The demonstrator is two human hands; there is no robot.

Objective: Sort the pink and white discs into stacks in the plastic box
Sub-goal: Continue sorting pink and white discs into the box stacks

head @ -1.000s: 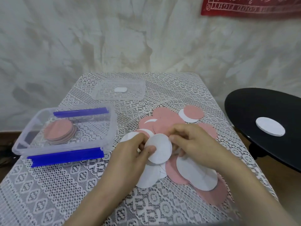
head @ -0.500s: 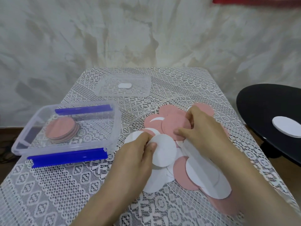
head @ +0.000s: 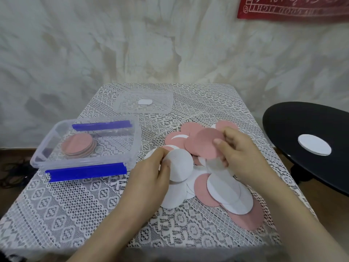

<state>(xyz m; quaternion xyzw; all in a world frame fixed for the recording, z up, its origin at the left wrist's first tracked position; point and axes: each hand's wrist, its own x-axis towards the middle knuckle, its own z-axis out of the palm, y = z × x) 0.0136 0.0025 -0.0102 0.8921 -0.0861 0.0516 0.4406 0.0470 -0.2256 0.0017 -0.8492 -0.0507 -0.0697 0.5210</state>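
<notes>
Nearest us, toward the near edge of the lace-covered table [head: 66, 214], both forearms come in and the hands meet over the loose heap of thin pink and white round discs [head: 222, 193] that sprawls across the table's right half. The left hand [head: 151, 167] pinches a white disc [head: 182, 165] by its left rim, thumb on top. The right hand [head: 240, 154] pinches a pink disc [head: 203, 144] at its right edge, tilted up off the heap. Over by the left edge sits the clear plastic box with blue clips [head: 135, 142], and inside it, at the left end, one short stack of pink discs [head: 78, 146]. No white stack shows in there. So by my read this is early going: pink has begun, white has not, and most discs wait on the cloth. At the far edge lies the clear plastic lid [head: 162, 103]. Off the table to the right, a round black surface [head: 283, 129] carries a white disc stack [head: 314, 147].
</notes>
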